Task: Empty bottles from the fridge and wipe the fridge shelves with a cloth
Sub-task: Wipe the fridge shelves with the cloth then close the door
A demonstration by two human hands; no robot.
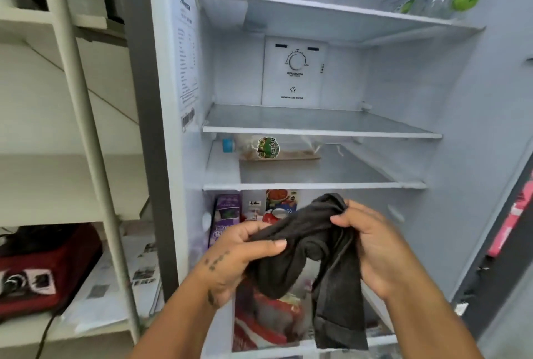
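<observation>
The fridge stands open in front of me. A dark grey cloth (311,249) hangs between both hands below the shelves. My left hand (239,255) pinches its left side and my right hand (372,246) grips its top right. The top shelf (288,9) holds a clear bottle with a green cap (450,1) lying at the right. The middle shelf (317,122) is bare. On the lower shelf (317,177) a bottle with a blue cap and a green label (265,148) lies on its side at the back left.
Under the lower shelf stand a purple carton (226,217) and other food packs. A red packet (265,321) lies in the bottom drawer. A white shelving unit (86,128) stands left of the fridge with a red appliance (43,266) on it. The fridge door (507,229) is at the right.
</observation>
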